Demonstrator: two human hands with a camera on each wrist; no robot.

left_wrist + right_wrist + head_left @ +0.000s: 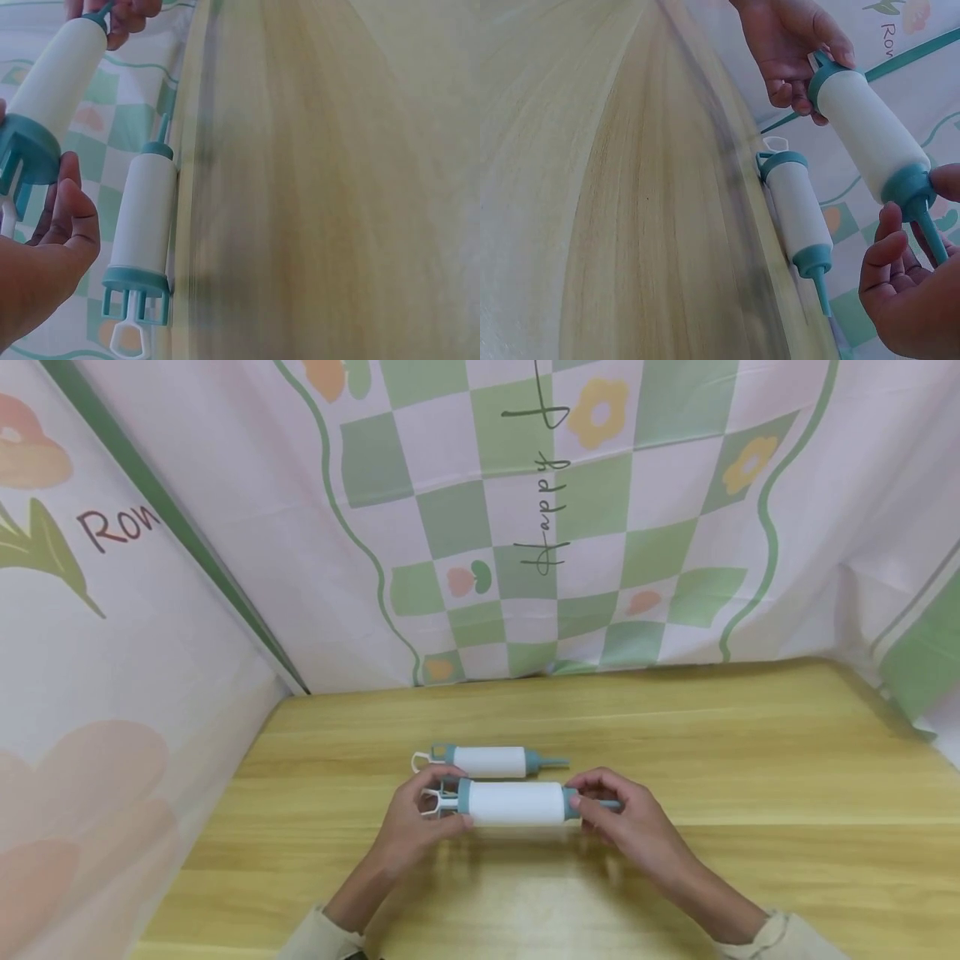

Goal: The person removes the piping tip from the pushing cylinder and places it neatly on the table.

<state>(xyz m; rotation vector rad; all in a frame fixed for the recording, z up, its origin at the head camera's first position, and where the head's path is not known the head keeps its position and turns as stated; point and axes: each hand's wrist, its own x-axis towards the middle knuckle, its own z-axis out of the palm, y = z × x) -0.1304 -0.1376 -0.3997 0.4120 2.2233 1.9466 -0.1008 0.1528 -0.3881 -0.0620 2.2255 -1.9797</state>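
Note:
A white syringe-style dispenser (516, 802) with teal end caps lies level between my two hands, lifted off the table. My left hand (412, 814) grips its teal collar (826, 81) at the left end, thumb and fingers on opposite sides, around the white pull handle (433, 803). At the other end my right hand (626, 806) pinches the teal nozzle cap (909, 187), with the thin nozzle (930, 234) poking out past the fingers. Just behind lies a second, similar dispenser (490, 762) on the table, its ring handle (129, 339) to the left and nozzle to the right; neither hand touches it.
The wood-grain table (750, 752) stretches out to both sides. A green-and-white checked curtain (592, 510) hangs along its back edge, and another printed cloth (150, 677) hangs at the left.

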